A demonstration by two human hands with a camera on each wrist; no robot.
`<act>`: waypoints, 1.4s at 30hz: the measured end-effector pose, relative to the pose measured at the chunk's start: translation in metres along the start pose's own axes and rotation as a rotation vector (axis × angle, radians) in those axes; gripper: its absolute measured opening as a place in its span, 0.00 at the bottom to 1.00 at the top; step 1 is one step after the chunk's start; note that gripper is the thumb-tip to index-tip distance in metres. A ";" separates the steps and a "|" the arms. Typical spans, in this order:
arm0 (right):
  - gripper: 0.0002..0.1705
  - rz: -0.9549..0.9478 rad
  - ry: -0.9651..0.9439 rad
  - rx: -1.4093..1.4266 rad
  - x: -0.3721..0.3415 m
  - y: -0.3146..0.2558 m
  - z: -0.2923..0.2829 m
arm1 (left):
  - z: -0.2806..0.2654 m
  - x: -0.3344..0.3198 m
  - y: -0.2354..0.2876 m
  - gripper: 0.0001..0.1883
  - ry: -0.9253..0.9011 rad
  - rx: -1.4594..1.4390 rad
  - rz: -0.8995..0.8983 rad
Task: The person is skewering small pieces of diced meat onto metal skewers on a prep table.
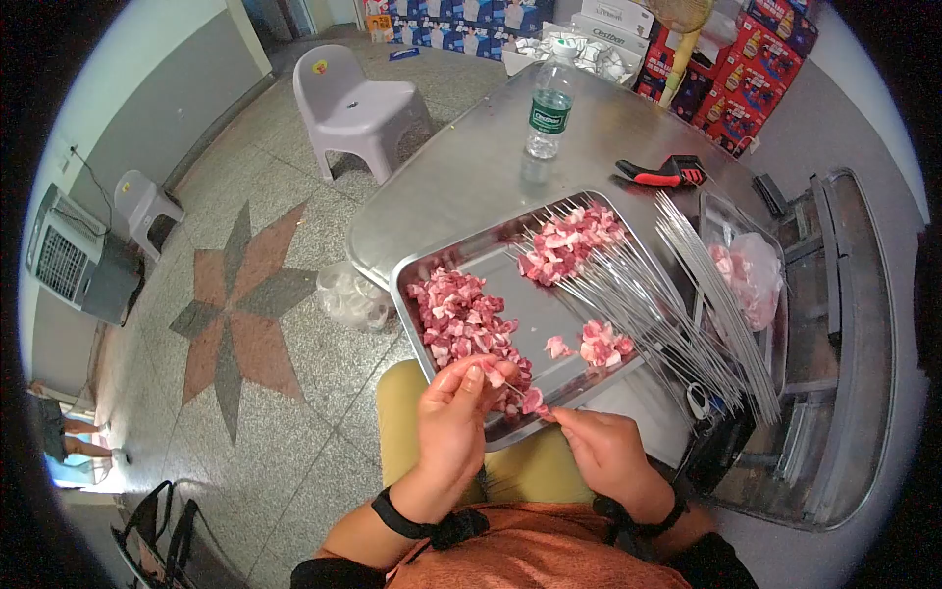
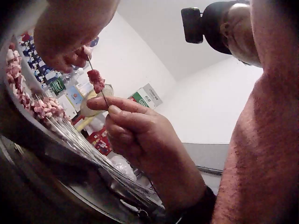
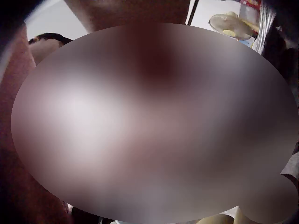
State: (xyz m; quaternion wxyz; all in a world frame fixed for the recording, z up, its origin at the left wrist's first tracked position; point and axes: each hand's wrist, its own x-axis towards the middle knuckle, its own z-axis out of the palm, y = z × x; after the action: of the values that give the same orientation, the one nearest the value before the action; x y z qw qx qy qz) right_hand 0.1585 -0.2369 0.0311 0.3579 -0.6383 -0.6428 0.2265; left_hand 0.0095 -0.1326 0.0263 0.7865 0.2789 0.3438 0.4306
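The left hand (image 1: 453, 417) pinches a pale piece of meat (image 1: 494, 375) at the tip of a thin metal skewer, over the tray's near edge. Red meat pieces (image 2: 96, 80) are threaded on that skewer between the hands in the left wrist view. The right hand (image 1: 610, 454) pinches the skewer just behind them, thumb against finger. A metal tray (image 1: 520, 299) holds a heap of cut meat (image 1: 461, 319) at its left, a small cluster (image 1: 601, 344) at lower right and loaded skewers (image 1: 574, 240) at upper right. The right wrist view is mostly blurred.
Bare skewers (image 1: 711, 294) lie right of the tray, beside a bag of meat (image 1: 751, 280) in another tray. A water bottle (image 1: 549, 113) and a red-black tool (image 1: 662, 172) stand or lie farther back on the metal table (image 1: 432, 196). A chair (image 1: 358, 108) is beyond its left side.
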 end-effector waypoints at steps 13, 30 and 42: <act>0.18 -0.020 0.120 -0.225 -0.004 -0.009 0.018 | 0.000 0.003 -0.003 0.08 0.028 0.106 0.113; 0.17 -0.055 0.141 -0.171 0.002 -0.005 0.025 | 0.003 0.009 0.005 0.14 -0.047 0.021 -0.059; 0.19 -0.082 0.243 -0.333 0.008 -0.003 0.046 | 0.005 0.009 -0.007 0.12 0.029 0.031 0.043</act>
State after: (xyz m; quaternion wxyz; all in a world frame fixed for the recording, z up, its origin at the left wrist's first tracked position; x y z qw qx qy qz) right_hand 0.1222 -0.2214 0.0053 0.3310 -0.6846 -0.6490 0.0237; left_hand 0.0205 -0.1286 0.0211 0.7676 0.2920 0.3557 0.4462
